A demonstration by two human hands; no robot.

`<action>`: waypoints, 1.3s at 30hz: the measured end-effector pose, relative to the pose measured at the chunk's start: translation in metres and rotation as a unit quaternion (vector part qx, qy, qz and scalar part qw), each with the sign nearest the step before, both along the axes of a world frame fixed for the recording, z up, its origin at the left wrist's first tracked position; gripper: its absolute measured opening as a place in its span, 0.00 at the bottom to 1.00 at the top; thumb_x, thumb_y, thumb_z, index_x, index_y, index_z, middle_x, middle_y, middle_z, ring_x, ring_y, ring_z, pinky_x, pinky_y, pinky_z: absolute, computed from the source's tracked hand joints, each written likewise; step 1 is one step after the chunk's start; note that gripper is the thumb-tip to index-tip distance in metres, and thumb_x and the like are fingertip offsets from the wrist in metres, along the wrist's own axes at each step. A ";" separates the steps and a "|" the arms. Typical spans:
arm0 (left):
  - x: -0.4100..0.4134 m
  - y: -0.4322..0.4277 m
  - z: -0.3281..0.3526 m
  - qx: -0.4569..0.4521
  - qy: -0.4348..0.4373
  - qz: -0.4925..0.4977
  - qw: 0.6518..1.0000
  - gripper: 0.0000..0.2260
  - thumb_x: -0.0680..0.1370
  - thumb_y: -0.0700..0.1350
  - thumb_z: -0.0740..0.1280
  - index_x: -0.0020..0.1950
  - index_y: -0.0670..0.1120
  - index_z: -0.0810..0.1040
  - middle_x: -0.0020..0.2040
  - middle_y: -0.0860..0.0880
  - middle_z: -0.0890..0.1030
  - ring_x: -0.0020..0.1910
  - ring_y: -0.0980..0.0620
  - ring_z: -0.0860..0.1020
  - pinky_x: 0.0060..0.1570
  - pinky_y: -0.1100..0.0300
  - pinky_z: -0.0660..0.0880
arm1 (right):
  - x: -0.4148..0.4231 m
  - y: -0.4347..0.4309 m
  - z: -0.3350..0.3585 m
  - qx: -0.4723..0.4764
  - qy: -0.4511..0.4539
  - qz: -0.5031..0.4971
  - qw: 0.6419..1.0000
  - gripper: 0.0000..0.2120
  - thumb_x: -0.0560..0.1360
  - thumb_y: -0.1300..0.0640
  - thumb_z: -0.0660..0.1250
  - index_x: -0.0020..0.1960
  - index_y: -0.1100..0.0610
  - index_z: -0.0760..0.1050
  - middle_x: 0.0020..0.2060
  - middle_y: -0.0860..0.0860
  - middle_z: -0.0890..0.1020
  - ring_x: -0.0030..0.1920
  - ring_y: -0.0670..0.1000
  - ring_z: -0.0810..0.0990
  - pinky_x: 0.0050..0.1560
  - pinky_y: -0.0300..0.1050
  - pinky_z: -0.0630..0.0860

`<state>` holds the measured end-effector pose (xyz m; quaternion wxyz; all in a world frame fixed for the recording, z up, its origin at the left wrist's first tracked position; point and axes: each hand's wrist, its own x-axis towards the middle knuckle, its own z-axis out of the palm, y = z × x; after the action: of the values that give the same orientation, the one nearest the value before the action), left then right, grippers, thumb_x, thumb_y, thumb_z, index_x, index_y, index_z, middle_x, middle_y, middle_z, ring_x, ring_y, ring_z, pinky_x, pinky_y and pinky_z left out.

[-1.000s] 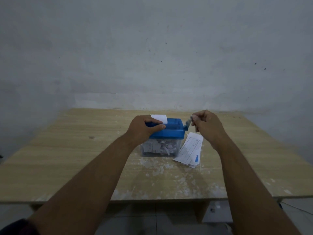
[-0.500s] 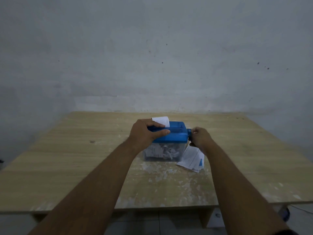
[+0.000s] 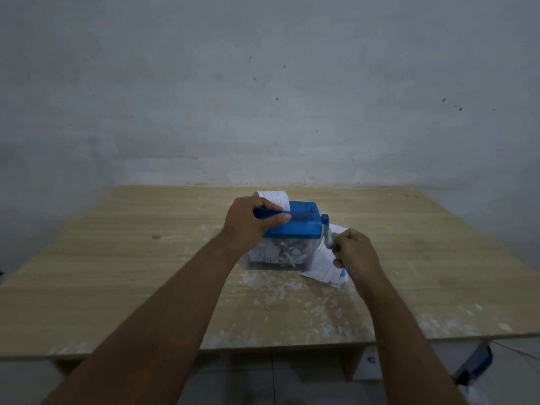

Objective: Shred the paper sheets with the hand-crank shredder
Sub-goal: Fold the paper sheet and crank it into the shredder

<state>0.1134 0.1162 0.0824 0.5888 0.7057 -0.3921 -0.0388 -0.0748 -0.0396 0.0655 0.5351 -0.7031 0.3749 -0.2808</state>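
Observation:
A small hand-crank shredder (image 3: 298,226) with a blue top and a clear bin full of white strips stands on the wooden table (image 3: 117,258). A white printed sheet (image 3: 276,198) sticks up from the slot at the shredder's left end. My left hand (image 3: 251,222) grips the blue top, thumb across its front. My right hand (image 3: 355,249) grips the crank handle (image 3: 328,238), which hangs down at the shredder's right side. More printed sheets (image 3: 324,267) lie flat on the table just right of the bin, partly under my right hand.
Paper scraps and white dust are scattered on the table in front of the shredder. A grey wall rises right behind the table's far edge. A blue object (image 3: 474,365) lies on the tiled floor at the lower right, beyond the table's near edge.
My right hand has swung the crank from up beside the lid down to the low side of its turn. The sheet still stands in the slot; my left hand stays on the lid.

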 end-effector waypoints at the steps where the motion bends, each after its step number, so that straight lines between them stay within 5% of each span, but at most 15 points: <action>1: 0.000 0.001 0.000 -0.001 -0.003 0.002 1.000 0.09 0.71 0.53 0.83 0.47 0.53 0.89 0.50 0.53 0.86 0.48 0.60 0.82 0.40 0.70 0.76 | -0.004 0.003 0.005 0.002 -0.012 0.003 1.000 0.08 0.81 0.59 0.65 0.45 0.61 0.77 0.37 0.55 0.79 0.37 0.52 0.74 0.37 0.47 0.74; 10: 0.003 0.004 0.005 0.035 -0.011 -0.030 0.999 0.11 0.70 0.53 0.83 0.48 0.52 0.90 0.48 0.53 0.87 0.47 0.58 0.83 0.45 0.63 0.80 | 0.004 -0.008 0.074 -0.079 -0.069 0.057 0.993 0.10 0.85 0.54 0.63 0.52 0.60 0.79 0.34 0.47 0.83 0.37 0.48 0.77 0.42 0.47 0.77; 18: -0.002 0.005 0.003 0.009 -0.013 -0.028 0.999 0.11 0.71 0.51 0.83 0.50 0.49 0.90 0.46 0.54 0.87 0.45 0.60 0.83 0.41 0.70 0.77 | 0.060 -0.053 0.061 -0.098 0.019 0.038 0.994 0.14 0.84 0.48 0.66 0.46 0.57 0.75 0.40 0.54 0.86 0.40 0.52 0.79 0.49 0.56 0.81; 23: -0.004 0.005 0.001 -0.001 -0.044 -0.010 0.999 0.10 0.71 0.50 0.84 0.48 0.49 0.90 0.45 0.55 0.86 0.45 0.64 0.82 0.40 0.71 0.76 | 0.061 -0.048 0.010 0.020 0.040 0.038 0.998 0.09 0.85 0.57 0.64 0.51 0.61 0.77 0.46 0.63 0.81 0.41 0.54 0.75 0.41 0.50 0.75; 27: -0.005 0.005 0.001 -0.006 -0.023 -0.022 0.999 0.10 0.70 0.49 0.84 0.48 0.48 0.90 0.45 0.55 0.87 0.45 0.62 0.83 0.41 0.70 0.77 | 0.052 -0.043 -0.003 0.008 0.034 0.007 0.999 0.09 0.85 0.57 0.63 0.49 0.60 0.76 0.42 0.59 0.80 0.41 0.55 0.76 0.43 0.51 0.78; 31: -0.006 0.002 0.000 -0.003 -0.025 -0.013 1.000 0.10 0.70 0.51 0.84 0.48 0.50 0.90 0.45 0.56 0.87 0.46 0.61 0.83 0.41 0.69 0.77 | 0.030 -0.031 -0.014 0.044 0.064 0.029 0.997 0.09 0.83 0.64 0.59 0.46 0.62 0.75 0.41 0.60 0.76 0.37 0.55 0.73 0.34 0.45 0.74; 34: -0.006 0.003 -0.001 -0.006 -0.021 -0.012 1.000 0.10 0.70 0.50 0.84 0.48 0.49 0.90 0.45 0.55 0.87 0.45 0.61 0.83 0.40 0.70 0.77 | 0.009 -0.013 -0.017 0.046 0.033 0.023 0.998 0.10 0.83 0.61 0.61 0.44 0.61 0.75 0.37 0.58 0.74 0.34 0.53 0.70 0.31 0.43 0.71; 39: -0.007 0.004 0.001 0.001 -0.021 -0.009 1.000 0.10 0.70 0.49 0.84 0.48 0.48 0.90 0.45 0.54 0.87 0.44 0.64 0.82 0.40 0.72 0.75 | -0.021 0.009 -0.001 0.045 -0.038 0.031 0.998 0.14 0.85 0.52 0.64 0.48 0.62 0.79 0.32 0.52 0.76 0.31 0.50 0.72 0.39 0.49 0.73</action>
<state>0.1060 0.1201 0.0836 0.5794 0.7034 -0.4105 -0.0301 -0.0954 -0.0301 0.0642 0.5888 -0.6780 0.3448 -0.2735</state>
